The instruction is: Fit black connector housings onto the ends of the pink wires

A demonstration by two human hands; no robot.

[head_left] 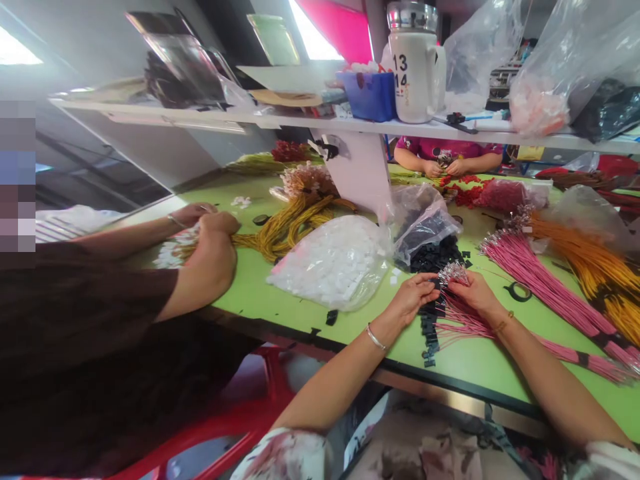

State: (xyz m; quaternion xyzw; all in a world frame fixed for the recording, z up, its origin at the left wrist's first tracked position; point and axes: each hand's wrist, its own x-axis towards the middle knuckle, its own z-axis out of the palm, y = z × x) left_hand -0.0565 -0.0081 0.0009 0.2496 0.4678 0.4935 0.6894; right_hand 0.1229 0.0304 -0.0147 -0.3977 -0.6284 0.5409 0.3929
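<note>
My right hand (473, 292) is closed round a bundle of thin pink wires (463, 317) near their silvery tips (453, 273). To its left, my left hand (416, 297) has its fingers drawn together beside the bundle; whatever they pinch is too small to make out. Small black connector pieces (429, 340) run in a row beneath the hands, and a pile of black pieces (437, 253) lies behind them. Farther right rests a larger bundle of pink wires (545, 287), with a black tape ring (520, 291) beside it.
A clear bag of white pieces (333, 263) lies left of my hands. At left, a co-worker's arms (207, 267) reach over the green table (250, 287). A shelf (310, 123) crosses above, bearing a white mug (415, 67). Orange wires (595, 267) lie at right; another person sits opposite.
</note>
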